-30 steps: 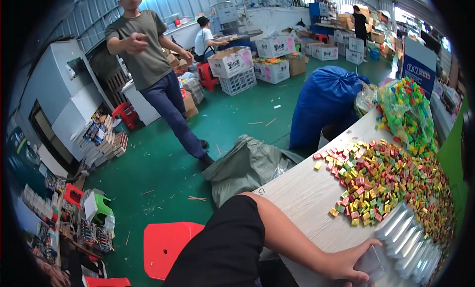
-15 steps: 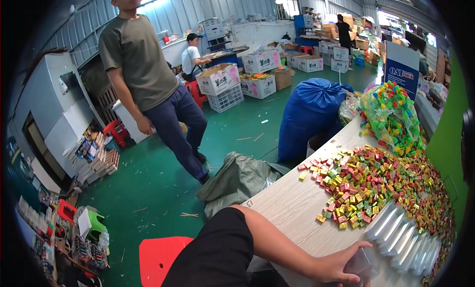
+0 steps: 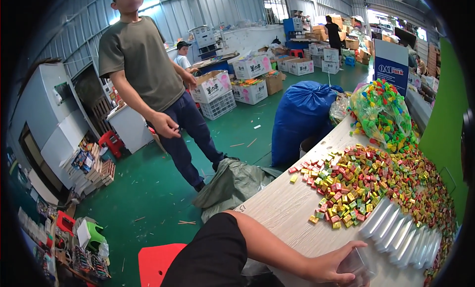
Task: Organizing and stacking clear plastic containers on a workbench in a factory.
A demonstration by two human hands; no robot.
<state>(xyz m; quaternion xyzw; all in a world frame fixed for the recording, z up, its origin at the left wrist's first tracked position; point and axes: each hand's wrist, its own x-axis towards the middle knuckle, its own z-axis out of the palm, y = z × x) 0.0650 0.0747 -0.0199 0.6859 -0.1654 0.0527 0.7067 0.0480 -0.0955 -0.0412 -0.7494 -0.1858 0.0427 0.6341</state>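
The left hand [image 3: 324, 268] has its fingers [image 3: 357, 244] spread moderately wide, grasping a clear plastic box [image 3: 358, 263] at the pale surface's [image 3: 277, 203] near side, just beside a row of clear containers [image 3: 398, 232]; whether the box rests down is hard to tell.

The left hand [image 3: 327, 268] holds a glossy, clear plastic box [image 3: 360, 263]; beside it, shiny transparent plastic containers [image 3: 391, 230]; beneath, a smooth wood-grain tabletop [image 3: 279, 205]; behind, a matt cloth sleeve [image 3: 213, 252].

Clear box [image 3: 362, 263] partly hidden by left grip [image 3: 330, 266], red stool [image 3: 154, 260] cropped by lower edge
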